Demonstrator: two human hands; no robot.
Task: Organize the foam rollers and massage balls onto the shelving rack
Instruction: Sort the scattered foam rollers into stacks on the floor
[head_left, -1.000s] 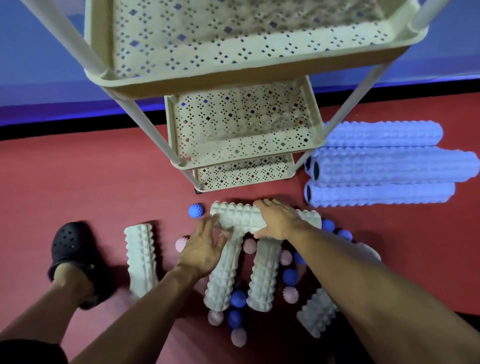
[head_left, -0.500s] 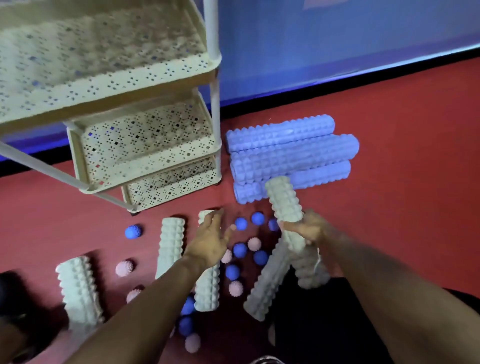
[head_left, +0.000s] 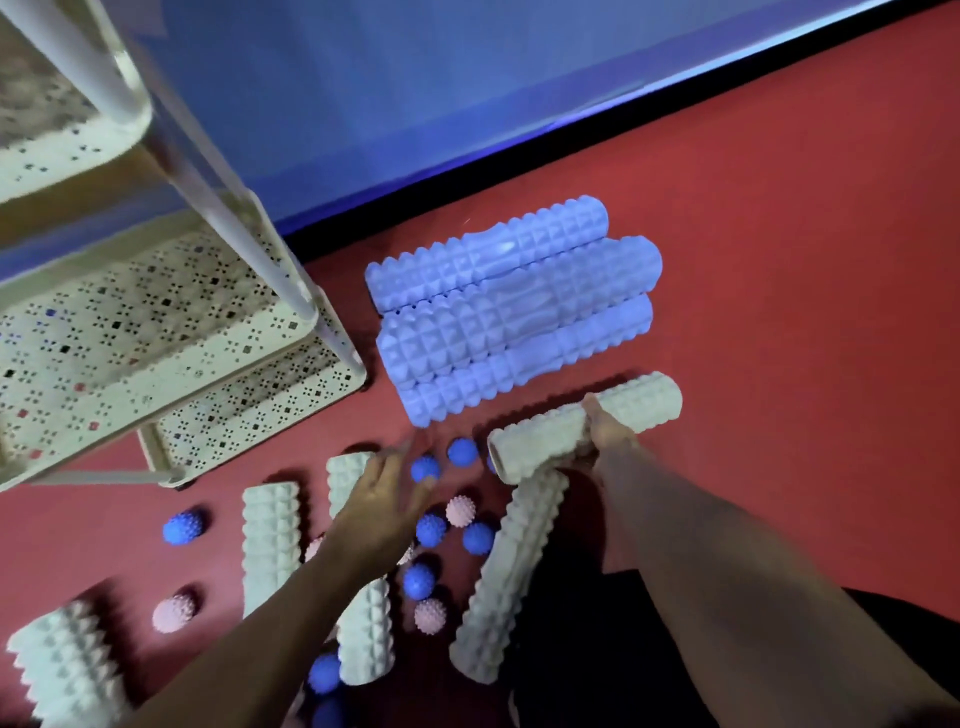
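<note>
I see my right hand (head_left: 605, 434) gripping a white foam roller (head_left: 587, 427) just beside three stacked blue rollers (head_left: 511, 314); my left hand (head_left: 387, 501) hovers with spread fingers over scattered massage balls (head_left: 425, 469). Next, probably: carrying it to the rack (head_left: 156, 353) (shelves bare).

Dim and blue-tinted, with glare off the long rollers (head_left: 511, 317), motion blur on the left hand (head_left: 384, 512) and rack (head_left: 156, 332), wide-angle bending at the edges, soft shadows on the floor (head_left: 779, 260).
</note>
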